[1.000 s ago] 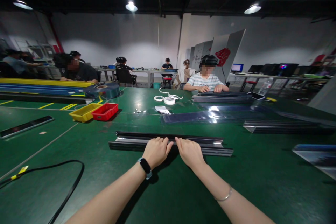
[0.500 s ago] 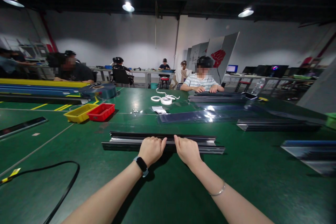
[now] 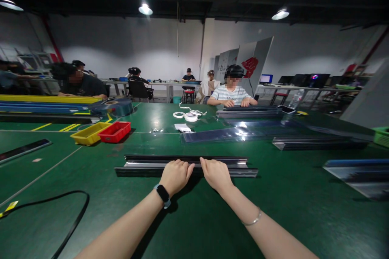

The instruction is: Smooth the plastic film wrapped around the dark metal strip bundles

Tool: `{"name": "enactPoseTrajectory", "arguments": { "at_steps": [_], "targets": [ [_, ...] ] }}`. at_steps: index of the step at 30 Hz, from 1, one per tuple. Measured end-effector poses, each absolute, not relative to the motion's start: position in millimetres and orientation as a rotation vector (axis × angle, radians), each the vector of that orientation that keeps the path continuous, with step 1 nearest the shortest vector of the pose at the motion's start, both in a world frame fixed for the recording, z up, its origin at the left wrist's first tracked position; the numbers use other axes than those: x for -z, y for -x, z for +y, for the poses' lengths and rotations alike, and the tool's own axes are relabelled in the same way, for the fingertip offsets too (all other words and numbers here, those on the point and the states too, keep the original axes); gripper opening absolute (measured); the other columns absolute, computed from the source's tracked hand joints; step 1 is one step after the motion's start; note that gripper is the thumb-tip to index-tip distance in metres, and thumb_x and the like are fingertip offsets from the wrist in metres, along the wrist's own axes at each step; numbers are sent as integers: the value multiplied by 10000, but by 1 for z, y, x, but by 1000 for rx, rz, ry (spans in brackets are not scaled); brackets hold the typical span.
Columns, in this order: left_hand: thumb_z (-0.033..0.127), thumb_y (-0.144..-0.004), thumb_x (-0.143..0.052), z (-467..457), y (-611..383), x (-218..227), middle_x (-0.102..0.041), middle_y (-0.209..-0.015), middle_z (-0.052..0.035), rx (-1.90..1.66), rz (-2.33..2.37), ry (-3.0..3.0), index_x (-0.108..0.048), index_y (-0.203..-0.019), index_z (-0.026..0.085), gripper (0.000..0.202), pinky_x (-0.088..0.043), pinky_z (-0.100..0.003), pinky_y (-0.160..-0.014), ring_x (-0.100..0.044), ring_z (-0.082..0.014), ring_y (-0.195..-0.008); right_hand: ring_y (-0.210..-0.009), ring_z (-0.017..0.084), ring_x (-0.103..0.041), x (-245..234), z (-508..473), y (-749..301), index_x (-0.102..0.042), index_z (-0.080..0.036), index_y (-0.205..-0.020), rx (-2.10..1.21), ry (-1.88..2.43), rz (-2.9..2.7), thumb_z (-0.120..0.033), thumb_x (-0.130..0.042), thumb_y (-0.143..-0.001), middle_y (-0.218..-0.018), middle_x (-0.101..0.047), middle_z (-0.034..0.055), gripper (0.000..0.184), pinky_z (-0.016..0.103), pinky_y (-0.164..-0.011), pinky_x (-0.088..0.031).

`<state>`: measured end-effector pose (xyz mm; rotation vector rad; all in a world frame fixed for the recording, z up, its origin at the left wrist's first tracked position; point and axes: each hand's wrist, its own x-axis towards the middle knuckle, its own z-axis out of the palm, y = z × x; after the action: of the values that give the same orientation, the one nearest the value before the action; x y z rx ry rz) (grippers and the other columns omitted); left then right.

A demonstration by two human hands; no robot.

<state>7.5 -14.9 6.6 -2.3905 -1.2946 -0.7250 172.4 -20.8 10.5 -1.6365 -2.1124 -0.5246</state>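
Observation:
A dark channel-shaped profile strip (image 3: 136, 171) lies crosswise on the green table in front of me, its pale inner face showing at both ends. My left hand (image 3: 175, 177), with a watch on the wrist, is closed over the strip's near edge just left of its middle. Close beside it, my right hand (image 3: 216, 174) grips the strip in the same way, a thin bracelet on that wrist. Both thumbs point inward with a small gap between them. The fingertips are hidden inside the channel.
Yellow (image 3: 89, 133) and red trays (image 3: 115, 131) stand left of centre. White tape rolls (image 3: 191, 117) and clear film strips (image 3: 219, 132) lie farther back. More dark profiles (image 3: 319, 143) rest at right. A black cable (image 3: 82, 206) curves at left. Across the table sits a person (image 3: 232, 91).
The whole view has shifted slightly, so table items appear a little farther left. Both hands keep the same hold on the profile strip.

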Motion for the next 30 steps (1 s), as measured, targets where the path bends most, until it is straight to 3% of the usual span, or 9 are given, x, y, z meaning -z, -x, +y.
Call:
{"name": "enactPoseTrajectory", "arguments": {
  "at_steps": [15,25,30],
  "targets": [
    [378,-883,-263,-13,-3,-4,-583,-601,-65,705,-1384,2327,-574,-609,149,474,-353,-276,-589,-536,-164,-630,-516,113,-551,-11,-19,-175,-589,-164,-654,470,1706,-2070,-308,-215,-897,-589,-617,53,469,226,-488,-265],
    [379,-885,-256,-14,-3,-5,-594,-660,-60,677,-1383,2360,-581,-650,160,457,-353,-283,-597,-528,-173,-672,-629,116,-565,-8,-28,-167,-592,-172,-684,462,1539,-2178,-282,-232,-898,-636,-618,39,433,223,-603,-321],
    [374,-887,-255,-14,-3,-4,-586,-671,-55,675,-1379,2371,-572,-670,165,438,-357,-289,-611,-520,-175,-683,-627,119,-562,-8,-26,-163,-590,-176,-704,422,1562,-2195,-303,-215,-903,-633,-611,35,443,226,-585,-320]
  ]
}}
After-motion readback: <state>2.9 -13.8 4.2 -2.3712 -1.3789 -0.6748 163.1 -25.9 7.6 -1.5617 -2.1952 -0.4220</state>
